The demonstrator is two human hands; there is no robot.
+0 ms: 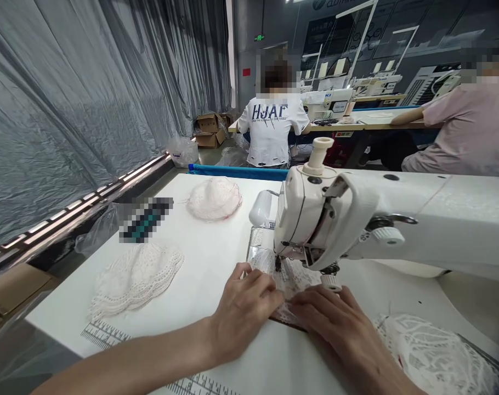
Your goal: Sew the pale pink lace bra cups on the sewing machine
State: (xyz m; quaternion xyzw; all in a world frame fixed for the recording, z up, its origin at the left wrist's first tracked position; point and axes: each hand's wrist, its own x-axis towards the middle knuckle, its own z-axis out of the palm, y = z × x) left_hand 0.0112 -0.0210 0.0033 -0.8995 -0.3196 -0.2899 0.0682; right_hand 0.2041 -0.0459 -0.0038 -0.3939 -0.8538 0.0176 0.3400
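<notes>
A piece of white lace fabric (293, 272) lies under the needle and presser foot (278, 263) of a white sewing machine (307, 214). My left hand (247, 310) grips the lace just left of and below the needle, fingers curled with the thumb against the forefinger. Close by on the right, my right hand (335, 318) has its fingers pressed together on the same lace, the fingertips near my left thumb. Both hands partly cover the fabric and the metal needle plate (255, 238).
Scalloped white lace (140, 277) and a round lace piece (214, 198) lie on the white table (208, 241). A lace heap (434, 351) is at right. Printed rulers (105, 333) mark the near edge. Two people (274, 129) sit beyond; cardboard boxes (210, 130) stand by the curtain.
</notes>
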